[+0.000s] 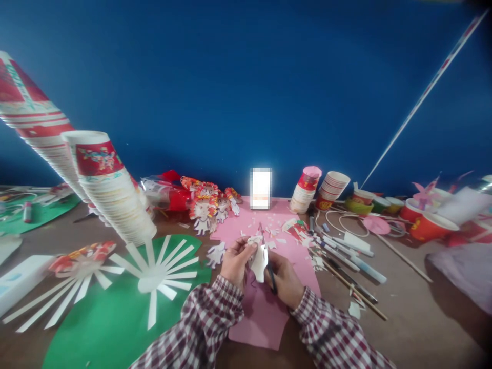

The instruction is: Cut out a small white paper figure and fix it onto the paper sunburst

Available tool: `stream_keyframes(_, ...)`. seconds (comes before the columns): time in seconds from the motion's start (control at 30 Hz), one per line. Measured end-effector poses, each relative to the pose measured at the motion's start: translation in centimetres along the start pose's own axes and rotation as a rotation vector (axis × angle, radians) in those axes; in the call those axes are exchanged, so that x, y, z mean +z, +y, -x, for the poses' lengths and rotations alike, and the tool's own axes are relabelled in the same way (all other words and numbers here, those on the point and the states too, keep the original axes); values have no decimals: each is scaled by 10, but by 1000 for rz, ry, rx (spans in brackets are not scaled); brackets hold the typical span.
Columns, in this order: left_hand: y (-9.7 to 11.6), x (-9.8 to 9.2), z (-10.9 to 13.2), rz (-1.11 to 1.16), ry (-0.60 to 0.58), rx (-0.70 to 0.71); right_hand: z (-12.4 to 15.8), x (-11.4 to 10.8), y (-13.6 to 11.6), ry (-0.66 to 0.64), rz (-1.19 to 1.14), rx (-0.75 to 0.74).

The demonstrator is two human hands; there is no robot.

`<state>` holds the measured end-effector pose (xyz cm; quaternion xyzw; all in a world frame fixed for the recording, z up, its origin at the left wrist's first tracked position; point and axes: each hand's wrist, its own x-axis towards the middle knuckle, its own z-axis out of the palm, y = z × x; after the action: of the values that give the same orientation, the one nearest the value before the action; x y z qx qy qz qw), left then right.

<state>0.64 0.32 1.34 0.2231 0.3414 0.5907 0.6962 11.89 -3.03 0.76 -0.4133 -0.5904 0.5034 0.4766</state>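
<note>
My left hand (236,261) is closed on a small white paper cut-out (259,262) and holds it up over a pink sheet (265,312). My right hand (286,279) grips scissors (268,256) with dark handles, their blades pointing up and away along the paper's right edge. Both sleeves are red-and-white checked. White paper scraps (269,228) lie scattered on the pink sheet beyond my hands.
A tall leaning stack of paper cups (111,189) stands at left, above a cup cut into splayed white strips (159,271) on green paper (107,323). Printed paper figures (207,205), more cup stacks (307,189), pens (353,256), wooden sticks (357,292) and coloured bowls (430,225) fill the far and right table.
</note>
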Motion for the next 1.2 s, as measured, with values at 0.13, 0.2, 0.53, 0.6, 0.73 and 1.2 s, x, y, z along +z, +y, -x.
stream_keyframes(0.13, 0, 1, 1, 4, 12, -8, -1, 1, -2, -10, -37, -4)
stream_keyframes(0.2, 0, 2, 1, 10, 9, -20, -1, 1, -2, -14, -49, -7)
stream_keyframes(0.53, 1, 4, 4, 16, 14, 2, -1, 2, -6, -14, -75, -1)
stream_keyframes(0.6, 0, 4, 3, 22, 9, -3, -1, 2, -7, -20, -72, 11)
stream_keyframes(0.73, -1, 1, 0, 39, 10, -19, 0, 2, -4, -14, -65, 18)
stream_keyframes(1.2, 1, -1, -1, 21, -19, -19, 1, 0, -10, -33, -20, 44)
